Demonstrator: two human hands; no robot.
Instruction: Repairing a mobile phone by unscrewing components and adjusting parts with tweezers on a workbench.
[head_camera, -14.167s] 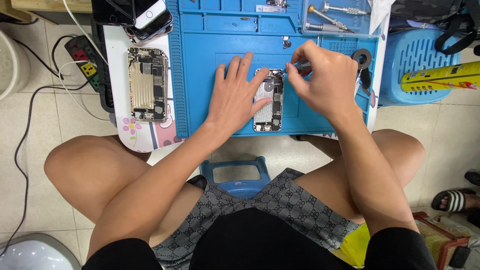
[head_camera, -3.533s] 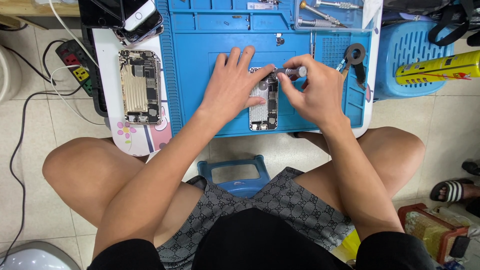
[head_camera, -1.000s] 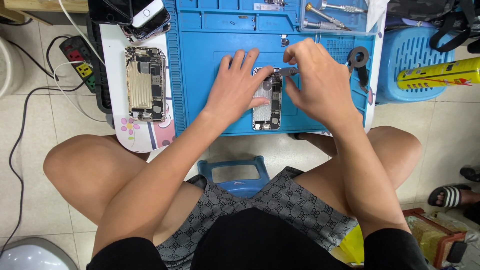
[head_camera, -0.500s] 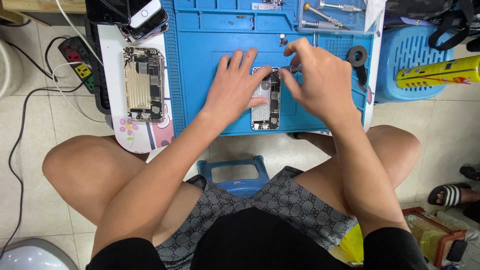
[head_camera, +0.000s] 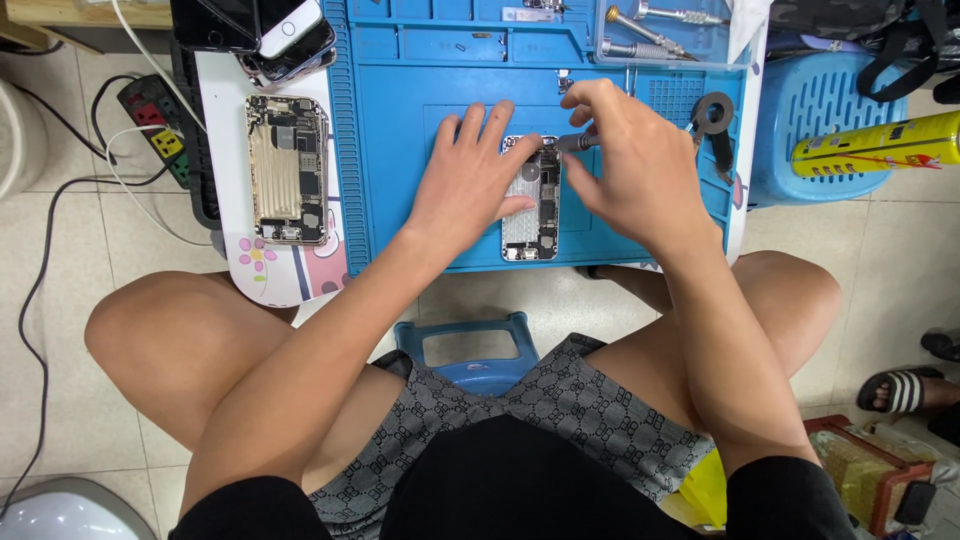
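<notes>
Between both hands, mid blue mat (head_camera: 400, 160), lies the opened phone (head_camera: 531, 205), back shell up w/ insides showing. Long axis runs away from the person toward the far edge of the bench, near end close to the mat's front rim.

Left hand (head_camera: 470, 185): flat, fingers spread wide, palm down on the mat just left of the phone; fingertips lie over the phone's left edge and upper corner, pinning it. Holds nothing.

Right hand (head_camera: 635, 165): curled narrow around a small screwdriver (head_camera: 575, 142), thumb + forefinger pinching the shaft. Tool lies nearly level, tip pointing left onto the phone's top end, near the upper right corner. Exact screw under the tip too small to tell.

Relation: phone sits right of the left palm, left of and slightly below the right hand's knuckles. Both hands touch or nearly touch it; right hand is the working one, at the far end of the phone.

Around: second opened phone (head_camera: 288, 170), gold inside, on the white bench edge well to the left. Clear tray w/ more drivers (head_camera: 660, 30) at far right of mat. Black tape roll (head_camera: 714, 108) just right of right hand. Yellow can (head_camera: 875, 145) on blue stool, well apart.
</notes>
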